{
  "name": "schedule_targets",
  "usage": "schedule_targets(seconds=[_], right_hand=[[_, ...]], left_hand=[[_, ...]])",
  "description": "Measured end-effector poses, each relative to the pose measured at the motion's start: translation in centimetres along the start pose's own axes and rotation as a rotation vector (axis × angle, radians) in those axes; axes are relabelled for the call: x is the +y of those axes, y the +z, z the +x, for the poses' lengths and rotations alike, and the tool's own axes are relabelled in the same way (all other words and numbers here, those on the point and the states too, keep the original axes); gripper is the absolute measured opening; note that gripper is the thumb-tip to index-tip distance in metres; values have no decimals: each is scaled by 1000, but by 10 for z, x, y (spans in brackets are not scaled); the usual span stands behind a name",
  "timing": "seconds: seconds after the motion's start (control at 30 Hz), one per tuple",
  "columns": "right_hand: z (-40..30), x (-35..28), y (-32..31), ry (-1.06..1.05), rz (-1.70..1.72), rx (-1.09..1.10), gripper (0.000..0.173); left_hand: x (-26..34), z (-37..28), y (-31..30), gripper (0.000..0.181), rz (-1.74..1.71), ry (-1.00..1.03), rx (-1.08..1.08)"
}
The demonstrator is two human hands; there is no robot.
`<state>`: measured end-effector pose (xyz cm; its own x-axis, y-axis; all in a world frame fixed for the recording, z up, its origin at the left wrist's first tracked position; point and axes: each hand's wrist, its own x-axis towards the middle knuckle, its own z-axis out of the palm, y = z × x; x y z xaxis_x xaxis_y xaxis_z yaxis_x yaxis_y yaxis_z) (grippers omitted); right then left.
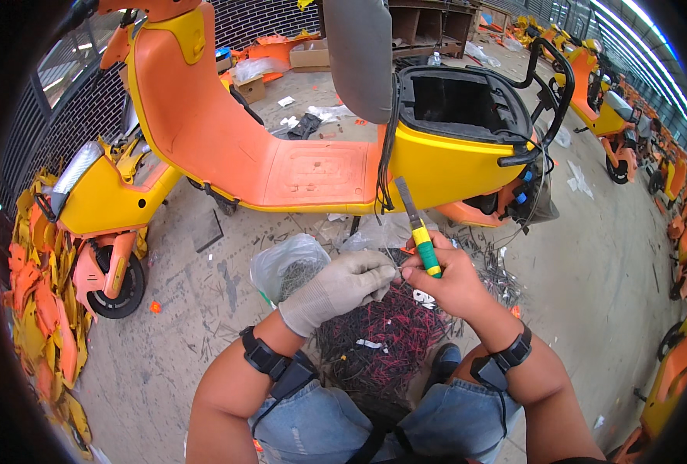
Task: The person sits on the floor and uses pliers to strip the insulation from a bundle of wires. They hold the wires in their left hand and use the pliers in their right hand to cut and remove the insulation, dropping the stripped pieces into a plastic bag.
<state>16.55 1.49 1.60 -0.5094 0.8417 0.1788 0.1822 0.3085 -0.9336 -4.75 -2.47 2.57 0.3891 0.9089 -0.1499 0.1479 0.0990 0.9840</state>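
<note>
My right hand [456,284], bare, grips a knife-like tool [425,246] with a yellow and green taped handle; its flat grey blade points up and away from me. In a grey work glove, my left hand [346,284] has its fingers pinched together around what looks like a thin wire [399,268]. The right thumb and fingertips meet that wire too, so both hands nearly touch. Beneath them lies a heap of black and red wire scraps [384,342]. A clear plastic bag [291,264] holding grey strands stands left of the heap.
A yellow and orange scooter [320,180] stands ahead, its seat [360,58] raised over an open compartment [454,101]. Black cables [385,168] hang down its side. Another scooter [102,200] and piled body panels [42,296] are at left. More scooters [599,110] line the right.
</note>
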Motion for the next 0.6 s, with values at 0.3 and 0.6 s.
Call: schedule_targets(seconds=[0.3, 0.6], right_hand=[[2, 4, 1, -28, 24, -22, 12], [1, 5, 1, -18, 10, -33, 11]], left_hand=[[-3, 0, 0, 22, 150, 58, 12], [-1, -1, -1, 24, 179, 53, -17]])
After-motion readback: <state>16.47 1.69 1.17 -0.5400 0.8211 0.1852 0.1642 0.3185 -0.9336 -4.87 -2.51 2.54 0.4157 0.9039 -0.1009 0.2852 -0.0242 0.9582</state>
